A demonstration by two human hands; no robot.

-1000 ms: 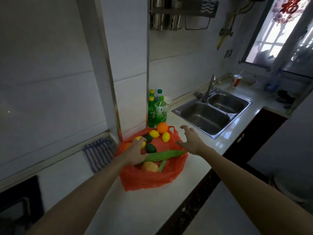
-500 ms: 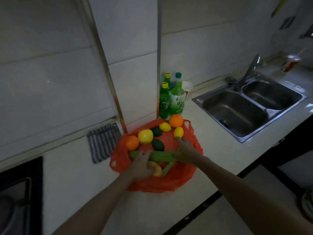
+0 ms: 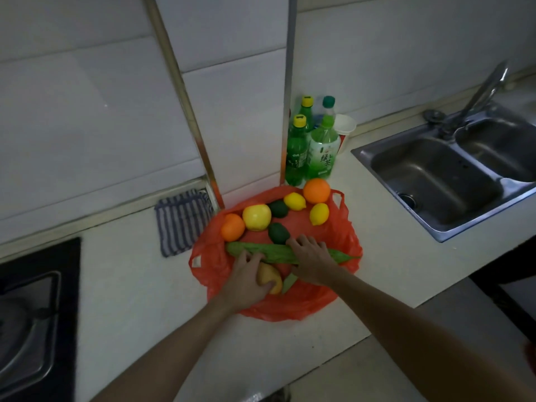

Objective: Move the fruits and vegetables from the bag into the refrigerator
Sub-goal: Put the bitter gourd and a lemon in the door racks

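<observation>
Right hand [image 3: 311, 261], hovering a second ago, now curls round the long green vegetable [image 3: 272, 252] in the red bag [image 3: 342, 236] on the counter [image 3: 130, 300], left hand [image 3: 245, 282] grips the yellowish fruit [image 3: 274, 278]; nothing is refrigerated yet.

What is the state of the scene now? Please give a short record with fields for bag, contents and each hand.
bag: red plastic bag, open on the counter
contents: oranges, lemons, large yellow fruit, dark green fruits, long green vegetable, yellow-brown fruit
left hand: grips the yellow-brown fruit
right hand: fingers curled over the long green vegetable
refrigerator: not in view
</observation>
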